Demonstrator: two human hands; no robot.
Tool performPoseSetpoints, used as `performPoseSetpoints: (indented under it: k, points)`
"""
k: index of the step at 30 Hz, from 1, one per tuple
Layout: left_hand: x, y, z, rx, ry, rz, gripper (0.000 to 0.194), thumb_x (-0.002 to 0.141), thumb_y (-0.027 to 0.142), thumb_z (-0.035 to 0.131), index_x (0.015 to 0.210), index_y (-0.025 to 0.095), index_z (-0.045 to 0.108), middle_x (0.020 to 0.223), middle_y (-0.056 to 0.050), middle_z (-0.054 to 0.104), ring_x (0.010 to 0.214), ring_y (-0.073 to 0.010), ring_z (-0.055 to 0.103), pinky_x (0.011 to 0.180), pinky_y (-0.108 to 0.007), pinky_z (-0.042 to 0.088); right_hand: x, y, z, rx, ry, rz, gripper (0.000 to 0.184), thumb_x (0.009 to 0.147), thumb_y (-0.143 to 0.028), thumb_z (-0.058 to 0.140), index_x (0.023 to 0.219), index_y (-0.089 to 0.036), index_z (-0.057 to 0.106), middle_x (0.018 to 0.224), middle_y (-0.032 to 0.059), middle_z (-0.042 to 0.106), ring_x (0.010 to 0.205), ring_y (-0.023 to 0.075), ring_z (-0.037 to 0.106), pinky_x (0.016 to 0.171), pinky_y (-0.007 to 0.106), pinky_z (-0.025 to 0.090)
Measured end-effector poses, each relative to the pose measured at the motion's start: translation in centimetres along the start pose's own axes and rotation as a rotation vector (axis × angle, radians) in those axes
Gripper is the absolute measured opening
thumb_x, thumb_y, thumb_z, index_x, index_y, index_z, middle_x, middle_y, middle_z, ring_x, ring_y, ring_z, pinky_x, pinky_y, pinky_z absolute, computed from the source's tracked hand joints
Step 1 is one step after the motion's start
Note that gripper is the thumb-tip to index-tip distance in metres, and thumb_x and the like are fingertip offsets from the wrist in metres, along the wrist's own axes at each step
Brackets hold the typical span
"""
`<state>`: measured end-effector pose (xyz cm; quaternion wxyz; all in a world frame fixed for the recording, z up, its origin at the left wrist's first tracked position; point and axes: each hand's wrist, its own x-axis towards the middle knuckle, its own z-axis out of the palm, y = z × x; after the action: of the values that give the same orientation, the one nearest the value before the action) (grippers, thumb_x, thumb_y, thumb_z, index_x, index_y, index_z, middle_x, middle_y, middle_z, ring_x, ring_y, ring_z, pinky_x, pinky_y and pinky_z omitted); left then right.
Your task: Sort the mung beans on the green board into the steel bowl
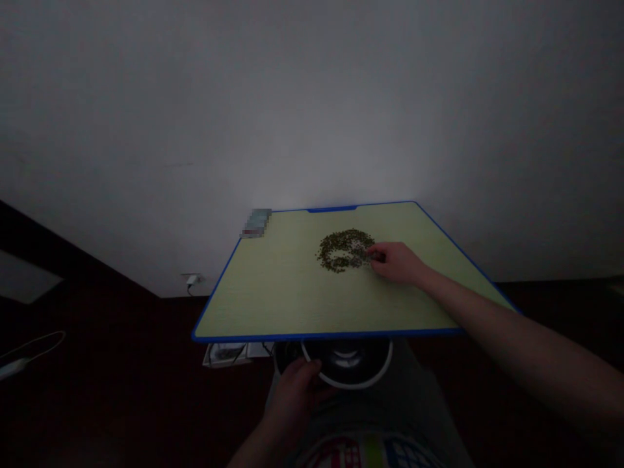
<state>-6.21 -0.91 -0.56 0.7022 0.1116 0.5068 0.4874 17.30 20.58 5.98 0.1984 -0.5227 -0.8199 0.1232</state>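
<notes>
A loose ring of small greenish-brown grains, possibly mung beans (327, 247), lies spread on the pale yellow tabletop (273, 292), with a thinner patch inside it. At the ring's right side is my right hand (394, 260), its thumb and fingertips bent together and touching the table among the grains. Whatever is between those fingertips is too small to make out. Below the table's front edge, my left hand (298, 383) grips the left rim of a dark bowl with a white rim (348, 367). The bowl sits over my lap, its far side hidden by the table.
Blue edging (322, 336) borders the table, which stands against a grey wall (341, 104). A pixelated patch (257, 223) covers its far left corner. A white plug (192, 279) is in the wall at left. Under the table lies a white box or tray with cables (227, 354).
</notes>
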Motion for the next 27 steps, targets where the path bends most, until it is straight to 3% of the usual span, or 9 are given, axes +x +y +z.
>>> performPoseSetpoints:
  k: [9, 15, 18, 27]
  points:
    - [-0.4, 0.5, 0.5, 0.036, 0.004, 0.002, 0.007, 0.073, 0.019, 0.062, 0.074, 0.017, 0.069, 0.079, -0.007, 0.075, 0.082, -0.0245, 0.069, 0.075, -0.037, 0.054, 0.8, -0.1, 0.2, 0.052, -0.038, -0.032, 0.031, 0.071, -0.021, 0.053, 0.097, -0.018, 0.069, 0.065, -0.0009, 0.064, 0.059, 0.0118, 0.054, 0.057, 0.022, 0.036]
    - [-0.7, 0.4, 0.4, 0.020, -0.027, 0.000, 0.008, 0.074, 0.021, 0.062, 0.077, 0.018, 0.069, 0.090, -0.008, 0.076, 0.088, -0.0256, 0.069, 0.078, -0.038, 0.053, 0.5, 1.1, 0.2, 0.066, -0.022, -0.026, 0.034, 0.072, -0.023, 0.052, 0.101, -0.018, 0.068, 0.066, -0.0012, 0.063, 0.060, 0.0124, 0.055, 0.058, 0.022, 0.038]
    - [-0.5, 0.4, 0.3, 0.034, -0.021, 0.009, 0.008, 0.073, 0.021, 0.062, 0.075, 0.017, 0.069, 0.083, -0.008, 0.076, 0.086, -0.0258, 0.069, 0.077, -0.038, 0.053, 0.2, 1.6, 0.2, 0.081, -0.017, -0.034, 0.034, 0.072, -0.023, 0.051, 0.101, -0.017, 0.068, 0.069, -0.0001, 0.064, 0.062, 0.0128, 0.055, 0.059, 0.023, 0.039]
    - [-0.8, 0.6, 0.9, 0.001, -0.003, -0.015, 0.009, 0.073, 0.019, 0.061, 0.075, 0.016, 0.069, 0.085, -0.009, 0.077, 0.085, -0.0265, 0.070, 0.076, -0.038, 0.054, 0.2, 0.9, 0.0, 0.099, -0.055, -0.048, 0.032, 0.072, -0.024, 0.051, 0.098, -0.018, 0.068, 0.062, -0.0016, 0.059, 0.057, 0.0119, 0.052, 0.056, 0.023, 0.037]
